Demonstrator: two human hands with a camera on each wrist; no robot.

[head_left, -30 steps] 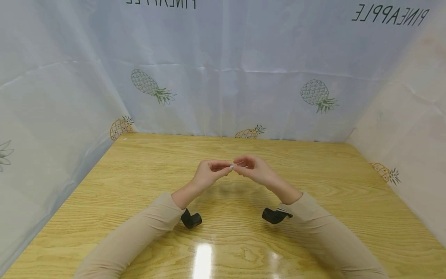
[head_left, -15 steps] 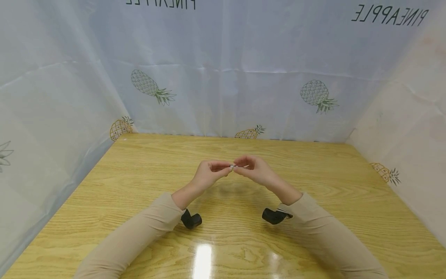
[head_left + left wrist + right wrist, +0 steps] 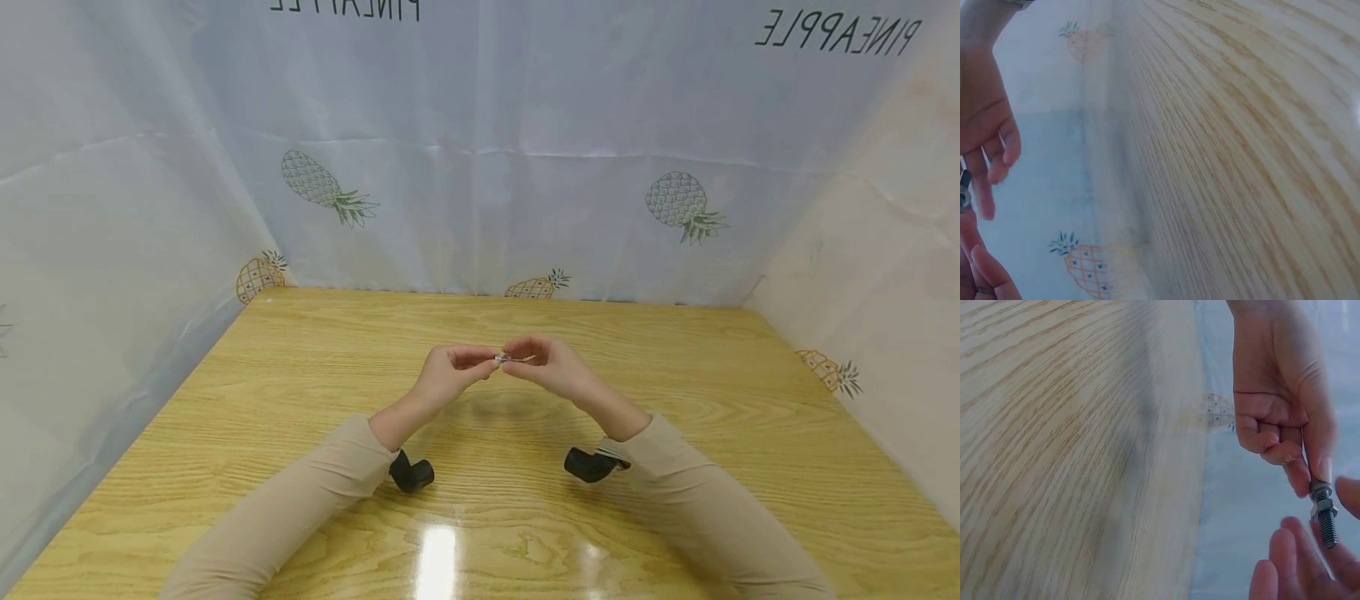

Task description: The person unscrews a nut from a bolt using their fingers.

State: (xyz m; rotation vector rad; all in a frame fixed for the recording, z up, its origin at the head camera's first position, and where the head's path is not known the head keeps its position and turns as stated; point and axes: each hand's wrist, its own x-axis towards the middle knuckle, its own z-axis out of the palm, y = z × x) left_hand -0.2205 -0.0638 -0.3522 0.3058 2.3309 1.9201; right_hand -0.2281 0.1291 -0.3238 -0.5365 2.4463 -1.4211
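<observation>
My left hand [image 3: 444, 372] pinches the head end of a small metal bolt [image 3: 1329, 532] between thumb and fingers, above the table. A hex nut [image 3: 1324, 509] sits on the thread partway along the shank. The threaded end points toward my right hand [image 3: 551, 367], whose thumb and fingers are parted around the nut and thread. In the right wrist view one right fingertip lies close behind the nut and the thumb stands at its side; contact cannot be told. The left wrist view catches only the edge of the bolt at its left border.
Beneath the hands is a wood-grain table [image 3: 480, 433]. Black wrist mounts [image 3: 412, 473] hang below both sleeves. A pale curtain [image 3: 480, 208] printed with pineapples encloses the back and sides.
The right thumb and fingers have spread from around the bolt, so more of its shank now shows. The left hand stays almost still, holding the head end.
</observation>
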